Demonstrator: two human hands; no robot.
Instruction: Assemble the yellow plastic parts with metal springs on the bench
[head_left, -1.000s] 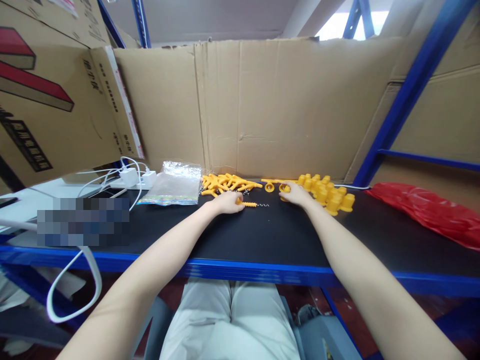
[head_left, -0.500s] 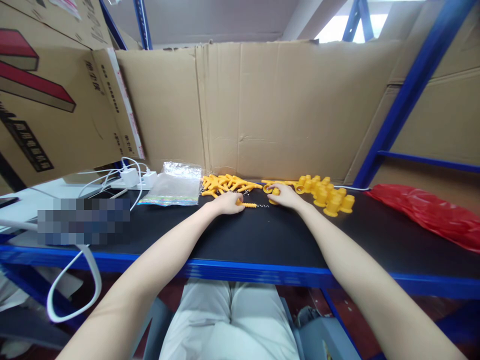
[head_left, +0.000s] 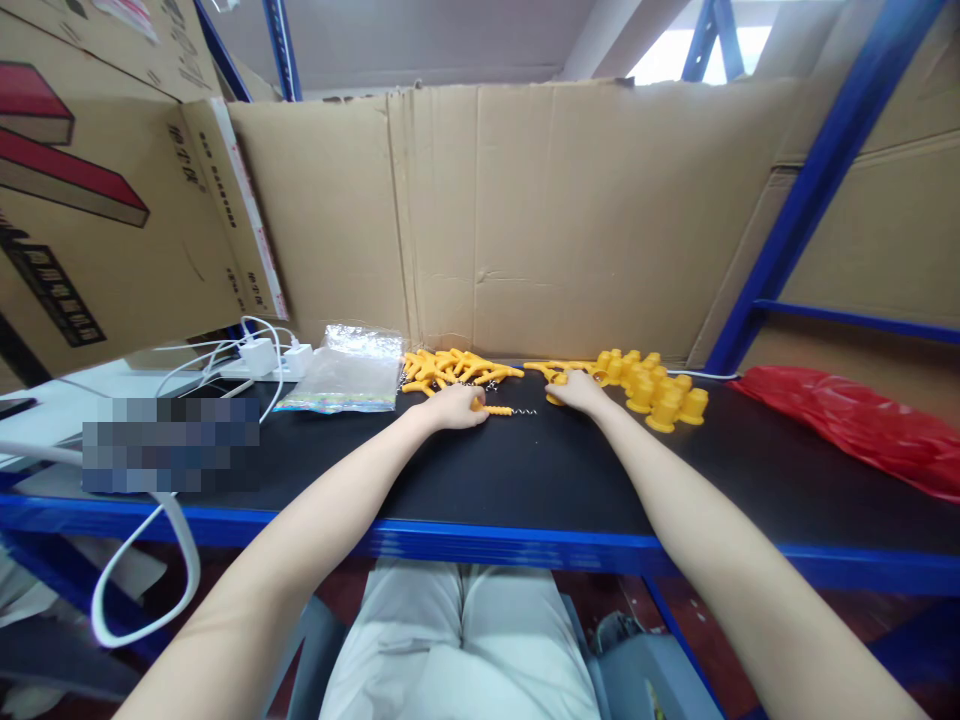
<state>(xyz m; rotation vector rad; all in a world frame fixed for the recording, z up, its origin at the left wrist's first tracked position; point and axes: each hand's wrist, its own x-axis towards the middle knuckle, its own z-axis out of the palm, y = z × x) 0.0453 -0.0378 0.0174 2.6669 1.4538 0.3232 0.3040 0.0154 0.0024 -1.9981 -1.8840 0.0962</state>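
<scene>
Orange-yellow is shown by the heaped branching pieces [head_left: 457, 367] and by the spirally ridged rod [head_left: 500, 410], whose coiled tip [head_left: 525, 412] is seen in silver, while a more golden yellow is carried by the flanged cups [head_left: 665, 408]. The tabletop [head_left: 517, 480] is coloured black and edged by a blue beam [head_left: 517, 543]. Plain brown is displayed by the cardboard panel [head_left: 555, 220], red by the plastic bag [head_left: 847, 420], and the brown carton [head_left: 150, 270] is printed in red and black.
</scene>
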